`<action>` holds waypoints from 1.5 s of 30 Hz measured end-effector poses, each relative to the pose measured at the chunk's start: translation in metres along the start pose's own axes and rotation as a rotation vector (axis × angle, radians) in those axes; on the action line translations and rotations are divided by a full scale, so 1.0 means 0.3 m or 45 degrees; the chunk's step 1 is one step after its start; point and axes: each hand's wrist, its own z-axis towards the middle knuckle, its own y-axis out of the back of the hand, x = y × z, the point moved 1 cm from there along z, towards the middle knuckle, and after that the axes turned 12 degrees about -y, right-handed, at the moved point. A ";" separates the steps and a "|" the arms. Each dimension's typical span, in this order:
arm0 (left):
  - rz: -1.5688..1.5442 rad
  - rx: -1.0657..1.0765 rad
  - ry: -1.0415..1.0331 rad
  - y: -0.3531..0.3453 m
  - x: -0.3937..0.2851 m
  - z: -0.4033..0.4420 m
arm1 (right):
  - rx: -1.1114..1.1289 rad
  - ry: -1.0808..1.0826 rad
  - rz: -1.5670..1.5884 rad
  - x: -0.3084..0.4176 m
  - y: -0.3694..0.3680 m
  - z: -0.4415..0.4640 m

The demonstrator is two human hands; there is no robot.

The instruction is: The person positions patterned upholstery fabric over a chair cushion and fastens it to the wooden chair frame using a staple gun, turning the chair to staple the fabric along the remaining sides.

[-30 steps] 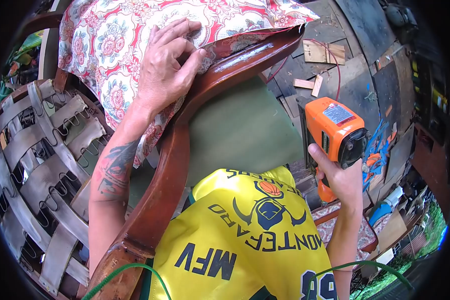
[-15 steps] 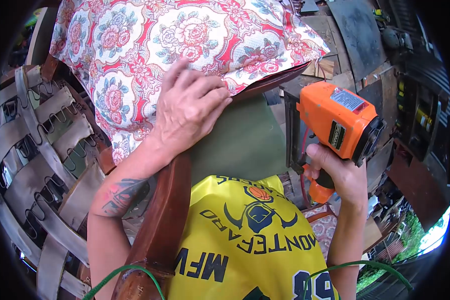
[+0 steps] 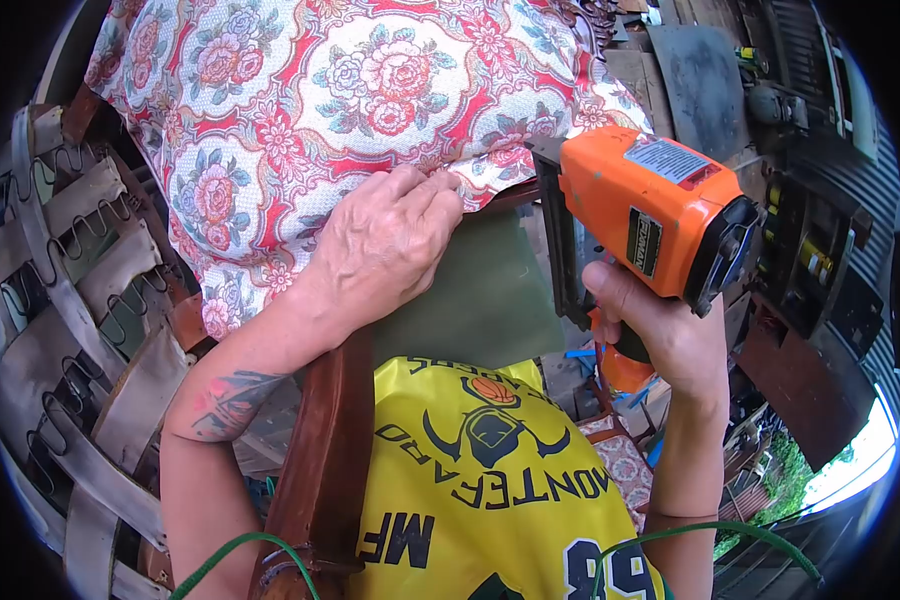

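Observation:
Floral upholstery fabric (image 3: 270, 150) with red and white patterns covers the padded seat in front of me. At its near edge my left hand (image 3: 390, 235) presses down, fingers curled and closed on the fabric border; the fingertips are partly hidden. My right hand (image 3: 655, 315) is wrapped round the handle of an orange staple gun (image 3: 620, 190). The gun's dark nose and magazine (image 3: 560, 240) stand beside the seat's right front corner, overlapping the fabric edge in view. Whether the nose touches the seat I cannot tell.
A brown wooden armrest (image 3: 330, 440) rises between my left arm and body. To the left is a frame with woven straps (image 3: 90, 400) and wire springs. Green cord (image 3: 750, 535) loops low in view. Dark sheets (image 3: 705, 90) lie at the upper right; another floral seat (image 3: 620, 465) shows below the gun.
My right hand has brought the staple gun left, closer to the fabric edge. My left fingers, raised and more spread before, are now curled down at the border. The view has shifted slightly.

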 end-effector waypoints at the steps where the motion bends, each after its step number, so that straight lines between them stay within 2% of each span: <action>1: -0.001 -0.002 -0.001 -0.001 -0.001 0.003 | -0.014 0.002 -0.017 -0.007 0.000 -0.001; 3: -0.019 -0.078 0.031 -0.003 -0.003 0.009 | -0.028 0.000 -0.032 -0.023 0.002 -0.001; 13: 0.060 0.011 -0.062 0.014 -0.016 0.013 | -0.086 0.022 -0.005 -0.077 0.012 -0.030; 15: 0.052 -0.059 0.059 0.044 -0.035 0.019 | -0.090 0.023 0.010 -0.079 0.009 -0.033; 19: 0.087 0.045 0.048 0.069 -0.045 0.011 | -0.077 -0.020 0.007 -0.072 0.013 -0.042; 21: 0.099 0.083 0.129 0.083 -0.049 0.010 | -0.059 -0.057 -0.030 -0.078 0.014 -0.045; 23: 0.021 0.027 0.210 0.106 -0.011 0.012 | -0.115 0.135 -0.116 -0.087 0.009 -0.050; 27: -0.251 -0.104 0.459 0.115 0.049 0.031 | -0.129 0.198 -0.104 -0.097 -0.002 -0.047; 29: -0.250 -0.110 0.467 0.119 0.059 0.036 | -0.131 0.306 -0.117 -0.107 -0.003 -0.048; 31: -0.432 -0.056 0.632 0.128 0.064 0.037 | -0.135 0.235 -0.122 -0.096 0.011 -0.066; 33: -0.444 -0.026 0.645 0.131 0.061 0.031 | -0.130 0.167 -0.129 -0.099 0.014 -0.074; 35: -0.262 -0.047 0.339 0.127 0.049 0.021 | -0.139 0.171 -0.060 -0.104 0.017 -0.077; 36: -0.260 -0.047 0.342 0.127 0.042 0.017 | -0.137 0.172 -0.060 -0.101 0.018 -0.079; 38: -0.121 0.077 0.135 0.129 0.021 0.016 | -0.126 -0.043 -0.002 -0.092 0.019 -0.080; 39: -0.118 0.073 0.135 0.132 0.011 0.018 | -0.127 -0.038 -0.003 -0.096 0.015 -0.078; 41: -0.016 0.258 0.055 0.137 -0.006 0.024 | -0.138 0.056 0.059 -0.105 0.006 -0.071; 45: -0.008 0.206 -0.037 0.114 -0.003 0.018 | -0.115 0.064 0.028 -0.106 0.006 -0.069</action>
